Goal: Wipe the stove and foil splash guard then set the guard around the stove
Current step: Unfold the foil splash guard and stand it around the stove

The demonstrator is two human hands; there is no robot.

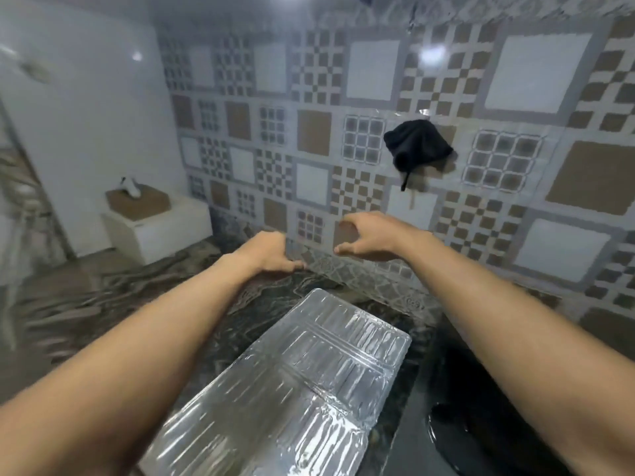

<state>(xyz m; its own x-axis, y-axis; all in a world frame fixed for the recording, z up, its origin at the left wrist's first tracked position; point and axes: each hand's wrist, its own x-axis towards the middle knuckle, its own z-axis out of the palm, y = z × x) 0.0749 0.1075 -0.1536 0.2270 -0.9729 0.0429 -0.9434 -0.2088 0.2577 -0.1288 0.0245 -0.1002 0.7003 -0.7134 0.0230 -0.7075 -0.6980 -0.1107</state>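
Likely a home kitchen — patterned wall tiles [378, 108], marble counter [103, 304].

Back wall [378, 108]: brown-grey-white patterned tiles | left wall [86, 115]: plain white | countertop [113, 286]: dark veined stone | white box [161, 231] in the corner

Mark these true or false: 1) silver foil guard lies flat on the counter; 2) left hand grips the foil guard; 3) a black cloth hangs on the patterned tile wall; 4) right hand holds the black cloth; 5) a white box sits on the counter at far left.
1) The silver ribbed foil splash guard lies flat on the dark marbled counter: true.
2) False. The left hand rests at the counter's back edge, off the guard.
3) The black cloth hangs on the patterned tile wall: true.
4) False. The right hand is empty, fingers spread, below the cloth.
5) The white box: true.
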